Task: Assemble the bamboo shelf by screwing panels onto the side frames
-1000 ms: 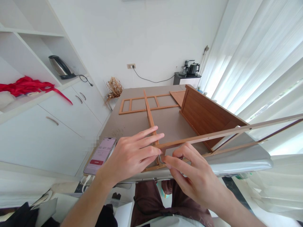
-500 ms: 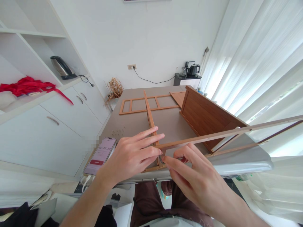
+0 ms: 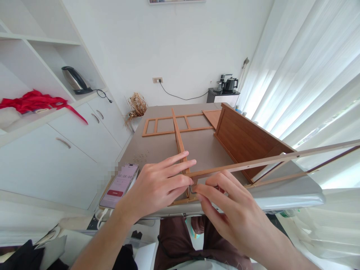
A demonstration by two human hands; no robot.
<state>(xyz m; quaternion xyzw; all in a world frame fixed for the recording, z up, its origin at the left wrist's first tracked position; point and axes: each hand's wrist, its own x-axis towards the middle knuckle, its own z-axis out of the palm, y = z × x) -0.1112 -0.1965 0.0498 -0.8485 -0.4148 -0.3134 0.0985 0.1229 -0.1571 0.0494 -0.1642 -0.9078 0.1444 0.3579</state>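
Observation:
At the table's near edge, a wooden frame's long rail meets an upright wooden panel, seen edge-on, in a corner. My left hand holds this corner; its fingers are fanned across the panel's edge and its thumb is hidden. One left fingertip is by the bend of a small metal hex key. My right hand pinches that hex key between thumb and fingers, just below the rail. The key's tip and whatever it sits in cannot be seen.
A phone with a running timer lies left of my hands, near several small screws. Farther back on the table lies a flat ladder-like wooden frame. A brown wooden panel stands at the right.
My right fingers have shifted slightly around the hex key, and its bend shows more clearly. My left hand stays on the corner.

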